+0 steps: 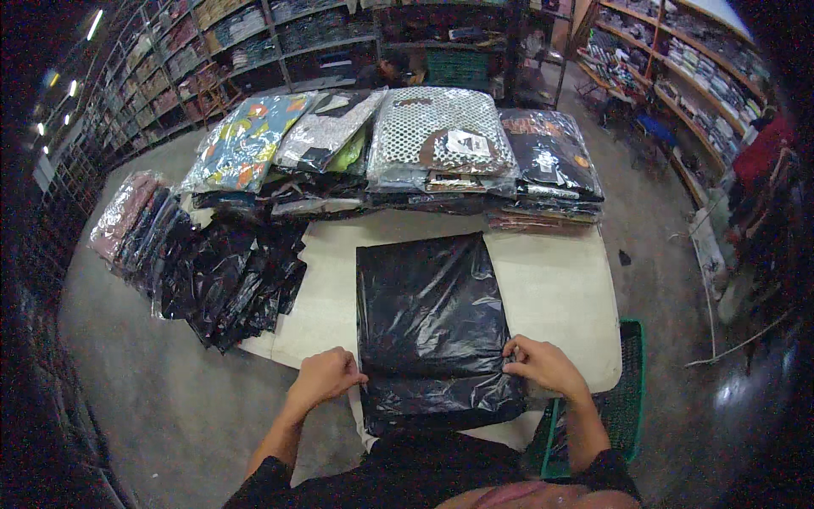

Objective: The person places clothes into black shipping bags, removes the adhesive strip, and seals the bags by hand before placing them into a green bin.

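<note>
A black plastic bag [432, 305] lies flat on the pale tabletop [553, 280], its lower end near my body. At its left edge, my left hand [334, 375] pinches the plastic between thumb and fingers. On the opposite edge my right hand [537, 362] grips a gathered bit of the same bag, with creases running from it. Whatever the bag may contain is hidden. To the left lies a heap of crumpled black plastic bags [229, 273].
Stacks of folded garments in clear plastic [445, 140] line the table's far side. More packed garments [127, 216] sit at the left corner. A green plastic basket [629, 382] stands by the right edge. Beyond are stocked shelves [324, 44] and a person [391, 67].
</note>
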`<state>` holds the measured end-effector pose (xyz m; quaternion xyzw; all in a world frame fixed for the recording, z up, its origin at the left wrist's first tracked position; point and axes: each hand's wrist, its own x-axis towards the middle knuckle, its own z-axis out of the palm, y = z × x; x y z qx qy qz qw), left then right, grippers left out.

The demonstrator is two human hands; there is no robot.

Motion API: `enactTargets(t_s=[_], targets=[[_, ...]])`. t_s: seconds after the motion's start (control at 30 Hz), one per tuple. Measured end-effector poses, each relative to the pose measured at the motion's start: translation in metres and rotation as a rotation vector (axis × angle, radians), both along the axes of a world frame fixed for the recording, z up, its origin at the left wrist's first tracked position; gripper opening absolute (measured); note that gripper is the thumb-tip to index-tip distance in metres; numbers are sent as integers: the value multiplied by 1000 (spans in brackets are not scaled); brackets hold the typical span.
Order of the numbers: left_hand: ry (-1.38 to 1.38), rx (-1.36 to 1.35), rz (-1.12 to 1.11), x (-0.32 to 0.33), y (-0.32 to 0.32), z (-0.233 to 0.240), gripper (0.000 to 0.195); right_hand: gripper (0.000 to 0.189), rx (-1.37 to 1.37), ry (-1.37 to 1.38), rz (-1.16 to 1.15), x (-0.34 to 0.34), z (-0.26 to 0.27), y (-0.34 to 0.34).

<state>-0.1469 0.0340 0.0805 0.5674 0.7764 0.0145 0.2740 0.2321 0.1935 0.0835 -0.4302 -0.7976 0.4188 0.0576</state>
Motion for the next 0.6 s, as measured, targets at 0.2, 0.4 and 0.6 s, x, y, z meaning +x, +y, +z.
enactTargets(t_s=[0.2,0.4,0.6], targets=[[18,511,-97,22,59,11,47,28,484,149,-94,-54,5,41],[389,845,12,53,179,-56,53,47,996,9,-79,-186,-56,96],[355,759,64,53,180,-80,58,52,972,-99,-30,-187,-81,101]])
